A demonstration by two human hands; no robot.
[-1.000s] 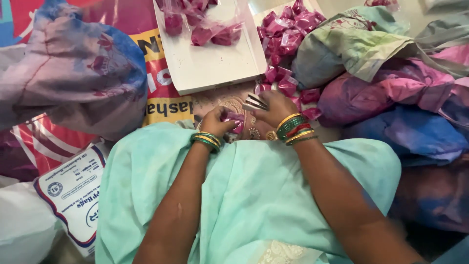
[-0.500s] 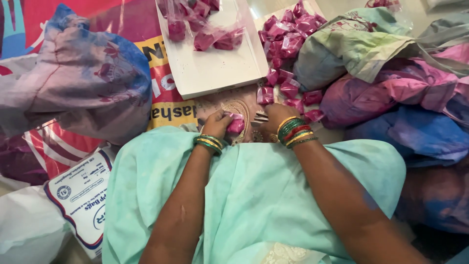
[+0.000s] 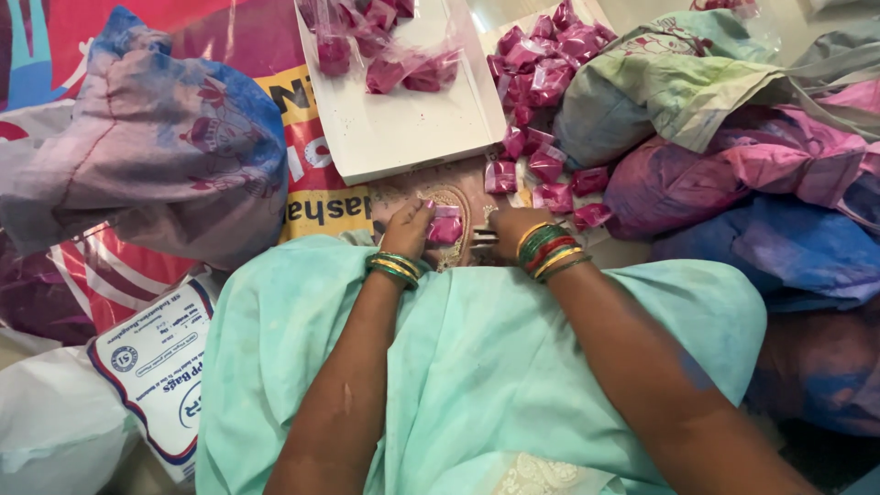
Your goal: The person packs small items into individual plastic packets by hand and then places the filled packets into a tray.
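Here, left hand (image 3: 410, 227) pinching small pink powder-filled clear plastic packet (image 3: 446, 225), fingers closing round it. Packet lying directly between both hands, just left of right hand (image 3: 510, 225), whose finger state is hidden.

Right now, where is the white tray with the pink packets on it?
In the head view the white tray lies top centre, just beyond both hands, between the blue-stained cloth sack on its left and the loose pile of pink packets on its right.
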